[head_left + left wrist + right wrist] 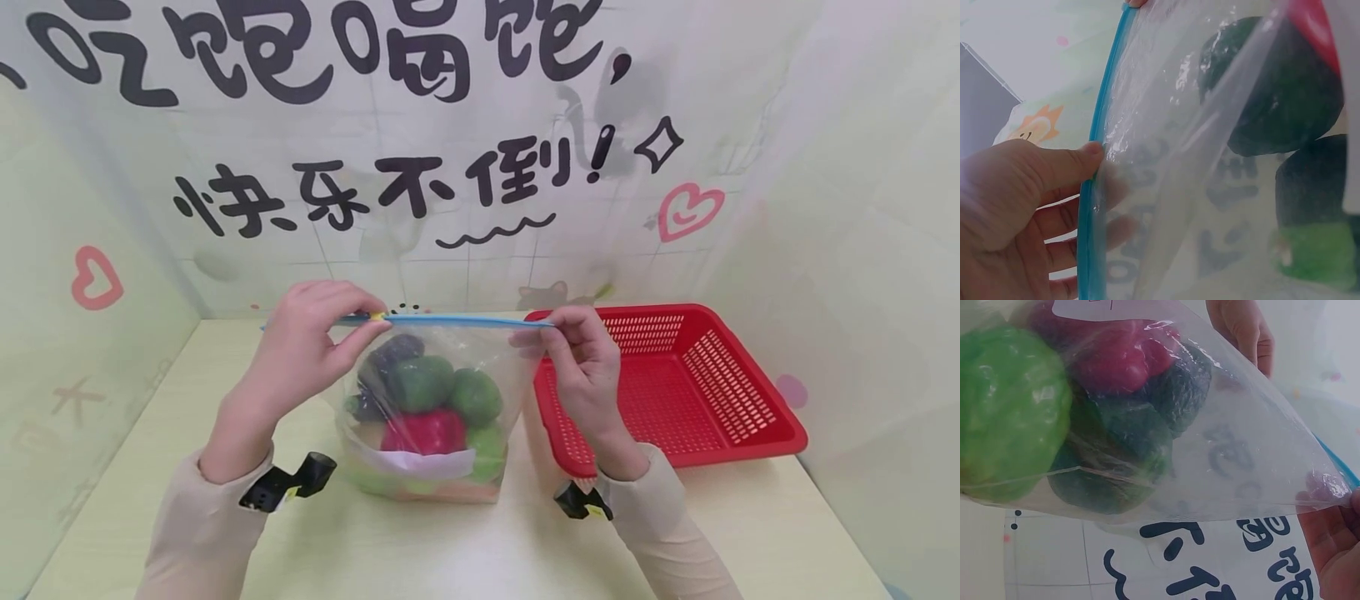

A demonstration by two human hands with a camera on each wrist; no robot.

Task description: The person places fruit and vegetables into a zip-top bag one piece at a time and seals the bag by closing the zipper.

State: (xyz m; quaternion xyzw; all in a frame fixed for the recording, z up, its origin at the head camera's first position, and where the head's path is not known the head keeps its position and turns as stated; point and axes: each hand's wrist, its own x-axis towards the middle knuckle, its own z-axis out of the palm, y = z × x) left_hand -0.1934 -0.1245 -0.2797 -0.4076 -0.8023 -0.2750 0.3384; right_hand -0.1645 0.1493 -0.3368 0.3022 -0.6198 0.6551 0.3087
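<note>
A clear zip bag point(513, 379) stands upright on the table, its blue zip strip point(465, 320) stretched level along the top. Inside are a red bell pepper point(425, 432), dark green rounded vegetables point(422, 383) and a light green, bumpy vegetable point(1013, 412). My left hand point(318, 342) pinches the strip at its yellow slider point(377, 316), left of the middle. In the left wrist view, the thumb point(1072, 165) lies on the near side of the strip and fingers show through the plastic behind. My right hand point(585, 367) pinches the strip's right end between thumb and fingers.
A red plastic basket point(750, 457) with slotted walls stands right of the bag, partly behind my right hand. The pale table point(300, 558) is enclosed by printed cloth walls point(465, 167) at the back and both sides.
</note>
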